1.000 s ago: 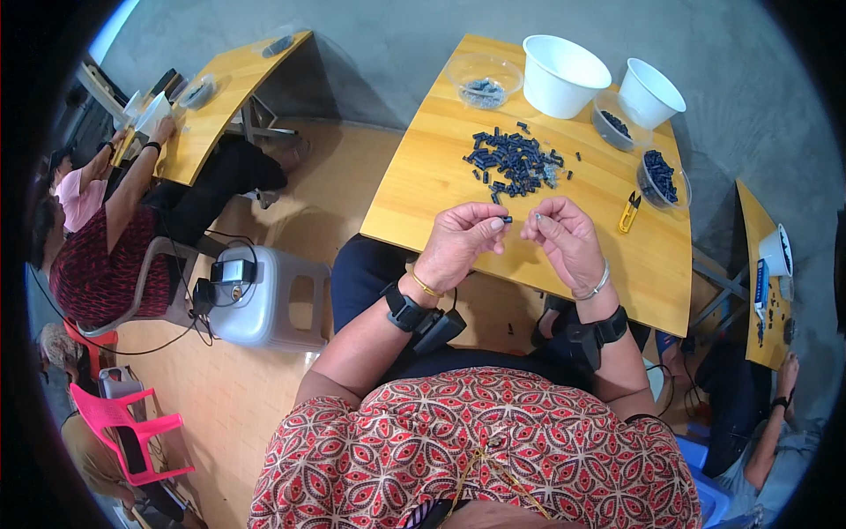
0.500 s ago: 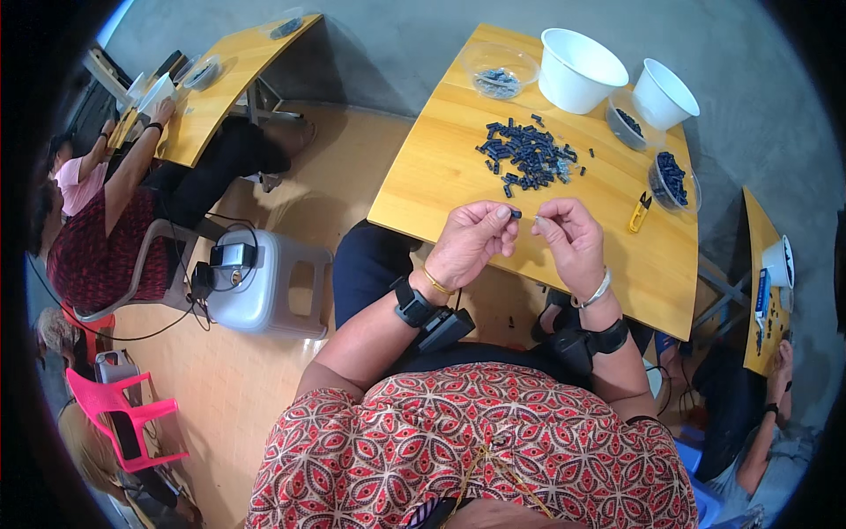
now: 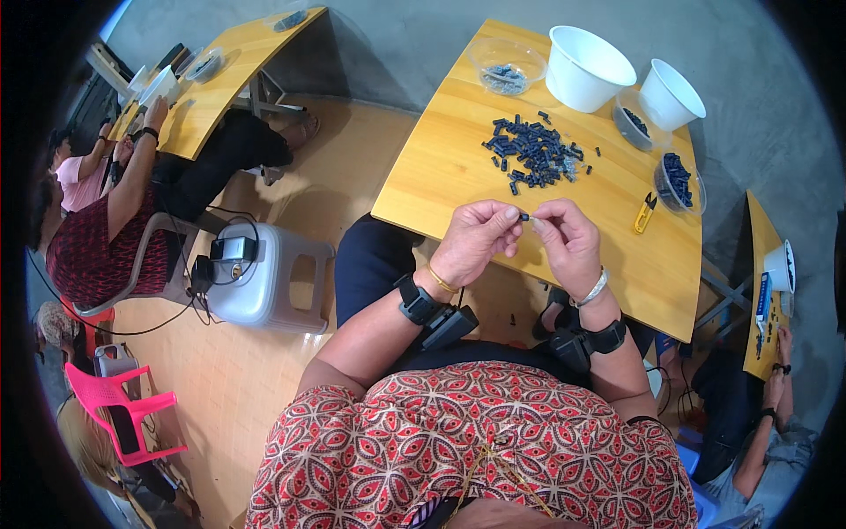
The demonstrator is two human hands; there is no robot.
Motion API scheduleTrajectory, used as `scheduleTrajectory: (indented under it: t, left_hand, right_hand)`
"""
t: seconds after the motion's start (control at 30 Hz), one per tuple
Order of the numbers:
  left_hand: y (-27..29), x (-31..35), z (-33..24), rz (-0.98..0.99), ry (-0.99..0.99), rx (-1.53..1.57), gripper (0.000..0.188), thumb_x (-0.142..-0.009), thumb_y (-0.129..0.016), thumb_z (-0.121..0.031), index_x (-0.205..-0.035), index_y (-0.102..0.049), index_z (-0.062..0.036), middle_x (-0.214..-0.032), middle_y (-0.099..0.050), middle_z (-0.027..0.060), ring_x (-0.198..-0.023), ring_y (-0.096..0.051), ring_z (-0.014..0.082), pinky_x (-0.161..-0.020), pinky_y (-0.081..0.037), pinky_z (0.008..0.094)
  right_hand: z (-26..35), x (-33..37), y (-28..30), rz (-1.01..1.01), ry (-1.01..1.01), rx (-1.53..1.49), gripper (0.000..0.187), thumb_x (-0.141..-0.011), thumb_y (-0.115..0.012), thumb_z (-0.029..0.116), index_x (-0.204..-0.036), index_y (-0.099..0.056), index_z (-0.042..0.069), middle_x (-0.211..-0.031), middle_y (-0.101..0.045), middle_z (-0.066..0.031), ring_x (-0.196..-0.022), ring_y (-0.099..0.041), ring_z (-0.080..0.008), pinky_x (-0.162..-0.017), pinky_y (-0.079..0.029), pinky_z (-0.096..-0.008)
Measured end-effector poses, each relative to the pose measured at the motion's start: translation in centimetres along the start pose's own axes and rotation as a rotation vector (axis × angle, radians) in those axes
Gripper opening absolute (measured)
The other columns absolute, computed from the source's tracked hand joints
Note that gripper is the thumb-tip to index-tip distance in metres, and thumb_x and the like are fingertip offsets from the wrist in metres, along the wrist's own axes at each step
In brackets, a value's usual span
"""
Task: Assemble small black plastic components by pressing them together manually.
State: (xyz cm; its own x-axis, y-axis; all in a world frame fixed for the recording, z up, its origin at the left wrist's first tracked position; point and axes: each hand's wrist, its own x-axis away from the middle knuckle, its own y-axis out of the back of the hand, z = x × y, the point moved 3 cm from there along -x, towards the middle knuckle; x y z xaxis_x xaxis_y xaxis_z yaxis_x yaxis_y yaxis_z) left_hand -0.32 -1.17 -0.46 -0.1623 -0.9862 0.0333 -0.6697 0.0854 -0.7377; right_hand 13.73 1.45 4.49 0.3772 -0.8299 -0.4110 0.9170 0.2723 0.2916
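Note:
Between thumb and fingers, my left hand (image 3: 480, 236) pinches a small dark blue cylindrical piece (image 3: 524, 217). My right hand (image 3: 567, 242) is closed in a pinch at the other end of that piece; a tiny pale bit seems to be between its fingertips, too small to name. Both hands are held just above the near edge of the wooden table (image 3: 432, 185). Beyond them lies a loose pile of similar dark blue pieces (image 3: 533, 150), with some small clear bits (image 3: 568, 166) at its right side.
A clear bowl of small greyish parts (image 3: 505, 79), white tubs (image 3: 589, 70) and clear bowls of dark pieces (image 3: 677, 181) line the table's far and right sides. Yellow snips (image 3: 646, 213) lie to the right. Other people work at side tables. A grey stool (image 3: 264, 278) stands left.
My hands have come together, so the right fingertips now meet the end of the dark blue piece. The view has shifted slightly.

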Motion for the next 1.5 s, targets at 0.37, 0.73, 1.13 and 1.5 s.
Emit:
scheduleTrajectory:
  t: [0.37, 0.73, 1.13, 1.5]
  left_hand:
    - [0.0, -0.1, -0.1, -0.034, -0.028, -0.080, 0.014, -0.089, -0.056, -0.014, -0.089, -0.061, -0.0002, -0.076, -0.061, 0.0056, -0.063, -0.055, 0.0112, -0.055, -0.049, 0.0241]
    - [-0.3, -0.2, 0.1, -0.047, -0.069, -0.055, 0.016, -0.089, -0.056, -0.011, -0.095, -0.061, 0.0027, -0.079, -0.062, 0.0073, -0.066, -0.057, 0.0133, -0.058, -0.048, 0.0229]
    - [-1.4, 0.4, -0.9, -0.032, -0.164, -0.364, 0.020, -0.085, -0.057, 0.000, -0.104, -0.061, 0.0033, -0.091, -0.064, 0.0089, -0.072, -0.058, 0.0119, -0.066, -0.050, 0.0231]
    - [-0.8, 0.2, -0.9, 0.021, -0.235, -0.357, 0.018, -0.088, -0.052, -0.002, -0.103, -0.061, 0.0010, -0.079, -0.059, 0.0035, -0.069, -0.055, 0.0100, -0.064, -0.048, 0.0222]
  right_hand:
    - [1.3, -0.1, -0.2, 0.024, 0.072, 0.195, 0.010, -0.078, -0.056, -0.005, -0.085, -0.056, 0.001, -0.077, -0.058, -0.0107, -0.068, -0.059, -0.0232, -0.062, -0.047, -0.0295]
    - [0.3, 0.6, -1.2, -0.077, 0.096, 0.214, 0.012, -0.077, -0.055, -0.006, -0.087, -0.056, 0.001, -0.079, -0.058, -0.0113, -0.069, -0.060, -0.0223, -0.061, -0.048, -0.0295]
    - [0.9, 0.2, -0.9, -0.125, 0.231, 0.323, 0.013, -0.077, -0.055, -0.006, -0.087, -0.055, 0.001, -0.078, -0.057, -0.0126, -0.067, -0.059, -0.0249, -0.060, -0.047, -0.0311]
    - [-0.6, 0.4, -0.1, -0.068, 0.086, 0.124, 0.009, -0.080, -0.056, -0.004, -0.087, -0.058, 0.001, -0.078, -0.058, -0.0071, -0.068, -0.058, -0.0165, -0.061, -0.046, -0.0266]
